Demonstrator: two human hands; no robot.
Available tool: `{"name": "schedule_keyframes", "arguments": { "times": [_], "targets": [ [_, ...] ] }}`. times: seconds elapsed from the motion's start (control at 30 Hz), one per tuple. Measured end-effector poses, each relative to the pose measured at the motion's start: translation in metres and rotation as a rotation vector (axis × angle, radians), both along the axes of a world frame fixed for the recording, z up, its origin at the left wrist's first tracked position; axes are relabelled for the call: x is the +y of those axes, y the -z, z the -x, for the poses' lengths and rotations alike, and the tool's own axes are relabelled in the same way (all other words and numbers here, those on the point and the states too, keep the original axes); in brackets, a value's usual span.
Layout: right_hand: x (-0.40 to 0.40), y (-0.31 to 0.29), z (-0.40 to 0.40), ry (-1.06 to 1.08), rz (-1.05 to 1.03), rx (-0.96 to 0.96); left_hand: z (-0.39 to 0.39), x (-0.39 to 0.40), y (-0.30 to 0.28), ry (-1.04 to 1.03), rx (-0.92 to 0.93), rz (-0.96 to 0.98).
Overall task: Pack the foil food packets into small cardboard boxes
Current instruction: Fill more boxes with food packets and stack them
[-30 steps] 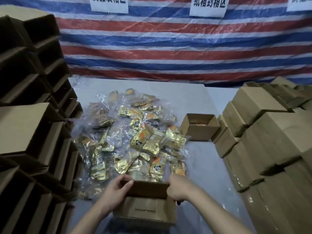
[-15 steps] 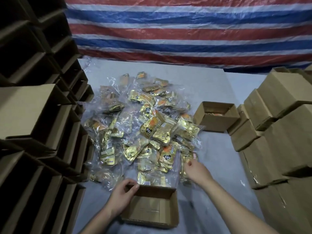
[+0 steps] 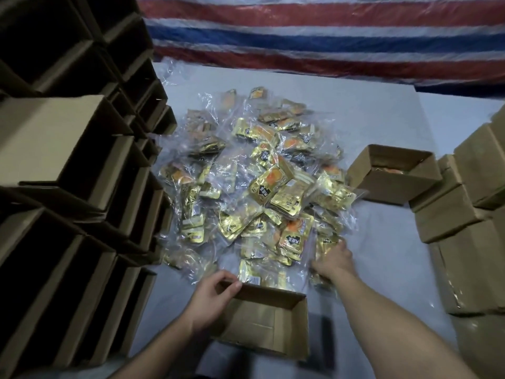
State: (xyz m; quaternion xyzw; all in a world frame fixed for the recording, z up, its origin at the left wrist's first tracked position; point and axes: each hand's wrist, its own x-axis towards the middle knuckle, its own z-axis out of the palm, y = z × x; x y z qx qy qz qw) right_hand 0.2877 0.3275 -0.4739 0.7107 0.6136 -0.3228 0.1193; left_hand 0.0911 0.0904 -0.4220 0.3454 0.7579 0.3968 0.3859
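A heap of gold foil food packets [image 3: 262, 187] in clear wrappers covers the middle of the grey table. Just in front of it stands a small open cardboard box [image 3: 262, 321] with nothing inside. My left hand [image 3: 216, 296] grips the box's far left corner, thumb over the rim. My right hand [image 3: 334, 261] reaches into the near right edge of the heap, its fingers on a gold packet [image 3: 326, 243]; whether they grip it is hidden.
Another open box [image 3: 393, 173] holding packets stands right of the heap. Empty open boxes [image 3: 68, 165] are stacked high along the left. Closed boxes [image 3: 470, 209] pile up on the right. A striped tarp [image 3: 328, 36] hangs behind the table.
My right hand let go of the box's far flap and moved forward and right into the heap. My left hand stayed on the box. The camera tilted down and closer.
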Motion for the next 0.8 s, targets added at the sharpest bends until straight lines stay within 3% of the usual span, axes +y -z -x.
{"name": "schedule_keyframes", "arguments": {
  "times": [0.17,0.23,0.4,0.5,0.67,0.73,0.8],
  "targets": [
    [0.0,-0.005,-0.012,0.163,0.063,0.098,-0.001,0.001,0.002,-0.014,-0.006,0.015],
    [0.002,-0.016,-0.026,0.343,0.109,0.345,-0.002,0.001,0.003,-0.012,-0.005,0.008],
    [-0.008,-0.083,-0.061,0.791,0.367,1.196,0.0,0.002,0.003,0.015,-0.036,-0.013],
    [-0.024,-0.13,-0.061,0.665,0.542,1.515,-0.001,0.003,0.003,0.033,-0.05,-0.009],
    [-0.07,-0.163,-0.037,0.319,0.725,1.542,0.001,0.001,0.002,0.095,-0.056,0.02],
    [-0.091,-0.163,-0.024,0.104,0.687,1.355,-0.001,0.0,0.001,0.084,-0.075,0.011],
    [-0.109,-0.158,-0.009,-0.246,0.564,1.041,-0.004,0.0,-0.001,0.032,-0.137,-0.019]
  ]
}}
